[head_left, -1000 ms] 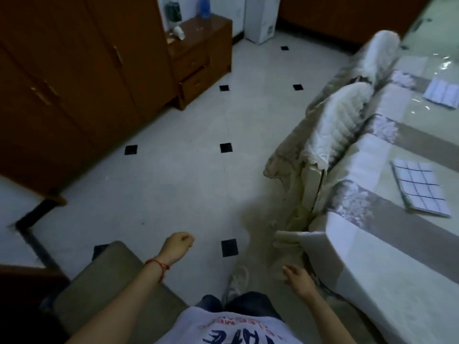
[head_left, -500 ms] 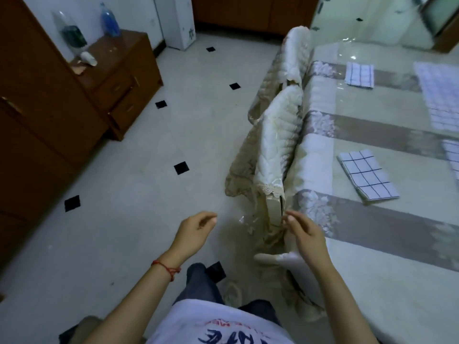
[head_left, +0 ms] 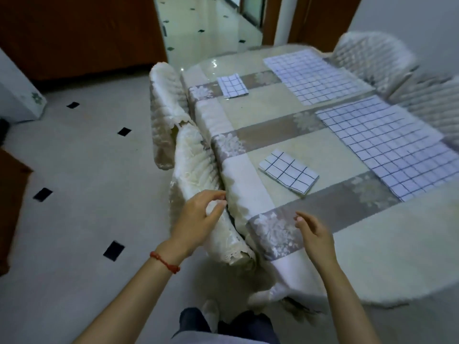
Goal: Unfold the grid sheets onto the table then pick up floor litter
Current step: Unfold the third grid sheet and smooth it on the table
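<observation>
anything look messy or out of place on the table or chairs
The cream lace chair cover nearest the person sags askew off its backrest. Two grid sheets, the near folded sheet and the far folded sheet, remain folded.

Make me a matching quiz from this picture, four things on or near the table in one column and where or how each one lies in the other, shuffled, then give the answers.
Things
1. near folded grid sheet
2. far folded grid sheet
3. near unfolded grid sheet
4. left hand

Places or states
A. spread flat on the table's right side, close to the person
B. folded, at the table's far left part
C. empty, fingers at the near chair's cover
D. folded, just ahead of the right hand

Pairs: 1-D, 2-B, 3-A, 4-C
</observation>
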